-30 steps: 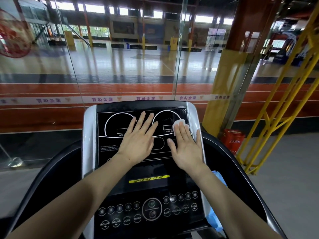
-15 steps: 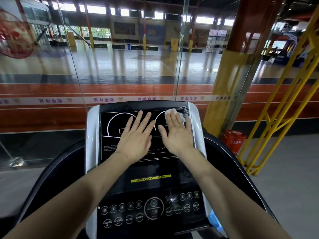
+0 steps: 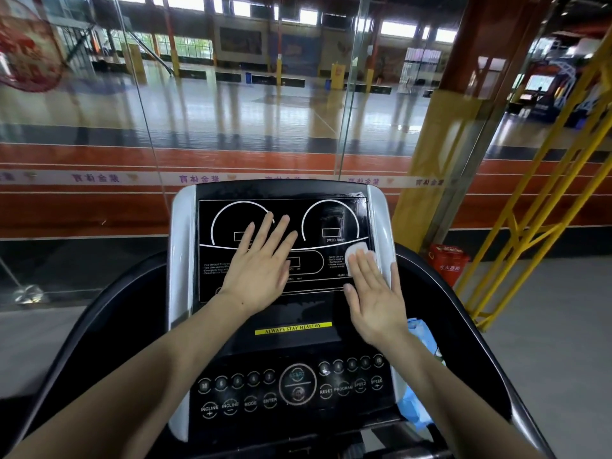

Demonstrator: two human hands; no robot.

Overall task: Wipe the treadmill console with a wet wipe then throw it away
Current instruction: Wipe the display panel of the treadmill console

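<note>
Right hand (image 3: 376, 298), fingers straight and together, presses the wet wipe (image 3: 357, 251) lower on the console (image 3: 284, 342) than before; left hand (image 3: 260, 270) rests flat, fingers spread.

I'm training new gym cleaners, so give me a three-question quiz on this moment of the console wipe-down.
1. True or false: the left hand presses the wet wipe on the treadmill console.
2. Where does the wipe lie?
A. on the button panel
B. at the display's right edge, under the right hand
C. on the floor
3. Fill in: the wipe lies below the dial marked ____.

Key:
1. False. The left hand rests flat on the display with nothing under it; the wipe is under the right fingertips.
2. B
3. SPEED
</note>
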